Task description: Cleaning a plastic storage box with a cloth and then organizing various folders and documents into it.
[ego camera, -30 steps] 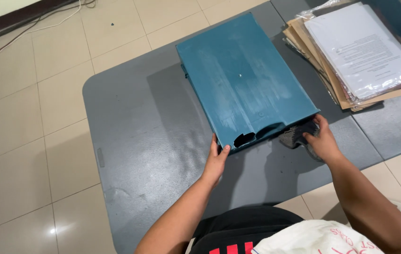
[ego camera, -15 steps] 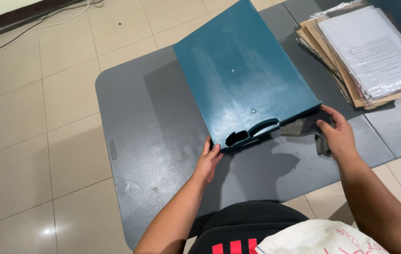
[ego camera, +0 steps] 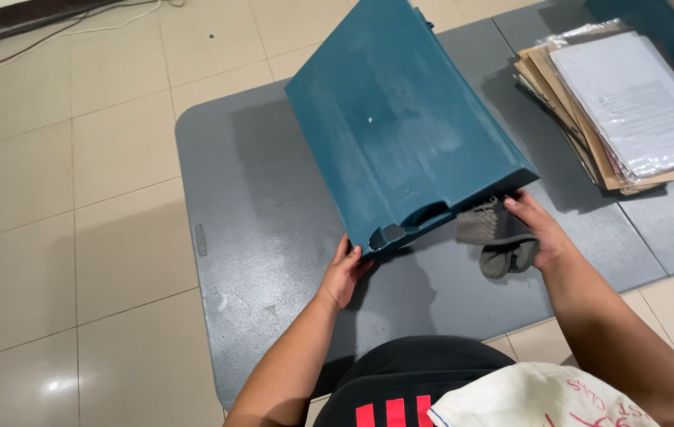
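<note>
Two hands apart, left [ego camera: 342, 273] gripping tilted teal tray [ego camera: 400, 119], right [ego camera: 539, 233] clutching grey cloth [ego camera: 495, 237]

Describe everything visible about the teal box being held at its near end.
The teal box is a flat rectangular case, apparently metal or painted, its broad face dusty and scuffed, with a small pale spot mid-face. Its near edge has a recessed grip slot. It is tilted, near end raised above the grey mat. The left hand grips the near left corner; the right hand, holding a grey rag, is at the near right corner.

Dusty matt teal plastic case [ego camera: 400, 119], grey knitted cloth [ego camera: 499, 233], glossy floor tiles [ego camera: 76, 158].
</note>
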